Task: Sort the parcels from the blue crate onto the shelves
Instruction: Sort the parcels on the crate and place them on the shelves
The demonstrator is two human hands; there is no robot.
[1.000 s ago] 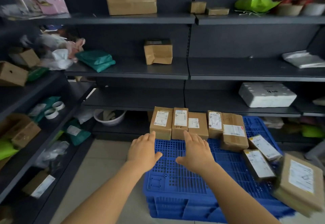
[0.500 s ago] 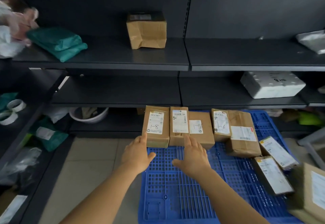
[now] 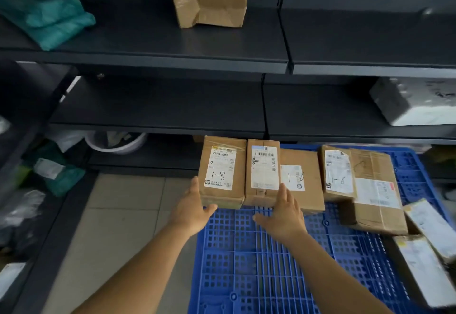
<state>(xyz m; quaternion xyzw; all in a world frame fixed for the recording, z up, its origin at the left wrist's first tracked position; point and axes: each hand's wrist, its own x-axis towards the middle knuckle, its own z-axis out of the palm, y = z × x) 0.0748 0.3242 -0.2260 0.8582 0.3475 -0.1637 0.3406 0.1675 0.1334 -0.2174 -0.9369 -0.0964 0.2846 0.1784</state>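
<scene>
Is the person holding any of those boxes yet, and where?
Not lifted yet. The left hand touches the left side of the box marked 1-8; the right hand rests against the next box.

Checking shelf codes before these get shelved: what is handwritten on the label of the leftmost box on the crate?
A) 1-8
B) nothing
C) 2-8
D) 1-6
A: the leftmost box on the crate has "1-8" handwritten on its label, beside the left hand.
</scene>
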